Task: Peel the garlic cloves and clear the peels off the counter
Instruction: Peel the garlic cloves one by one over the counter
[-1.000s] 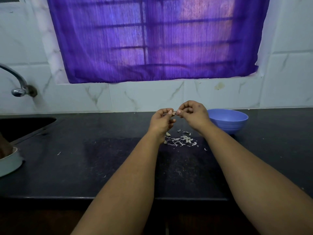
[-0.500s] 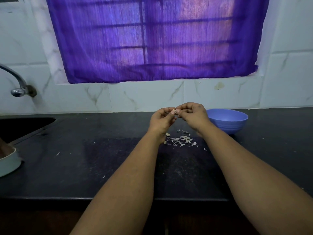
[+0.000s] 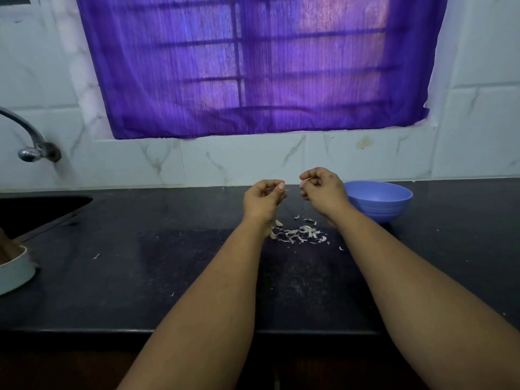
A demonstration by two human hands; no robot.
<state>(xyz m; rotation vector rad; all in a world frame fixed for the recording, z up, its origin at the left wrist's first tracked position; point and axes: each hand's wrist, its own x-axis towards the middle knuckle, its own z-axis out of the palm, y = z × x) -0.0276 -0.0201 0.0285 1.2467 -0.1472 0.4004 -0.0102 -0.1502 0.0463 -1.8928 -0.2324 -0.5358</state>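
Dark stone counter [image 3: 140,277] with a dull shine, thin papery garlic peels [image 3: 298,233], smooth matt blue plastic bowl [image 3: 394,205], shiny metal tap [image 3: 26,142], glossy white marble-look wall tiles [image 3: 239,161], thin purple cloth curtain [image 3: 253,66]

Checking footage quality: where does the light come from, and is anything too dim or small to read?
Head view: backlit through the purple curtain; the dark counter is dim; what the left hand and right hand pinch is too small to identify.
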